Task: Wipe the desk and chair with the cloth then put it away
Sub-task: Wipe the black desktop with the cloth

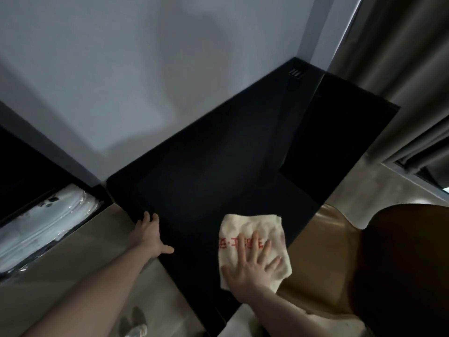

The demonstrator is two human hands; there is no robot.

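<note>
A pale grey wall fills the upper half of the view, seen from above. Running along its foot is a long, matte black worktop, which stretches away toward a far corner beside heavy grey pleated curtains on the right. A small set of pale bars marks the worktop's far end. At the lower right, close against the worktop's near edge, stands a brown chair with a curved, smooth back and a tan seat. At the left edge, a white bundle wrapped in clear plastic lies in a dark recess.

A cream-coloured square cloth with red printed characters lies flat on the near part of the worktop, by the edge next to the chair. The right hand rests on the cloth with palm down and fingers spread wide, pressing it to the surface rather than gripping it. The left hand, well apart from the right, is splayed over the worktop's left edge, fingers draped onto the top and thumb pointing toward the cloth, holding nothing.
</note>
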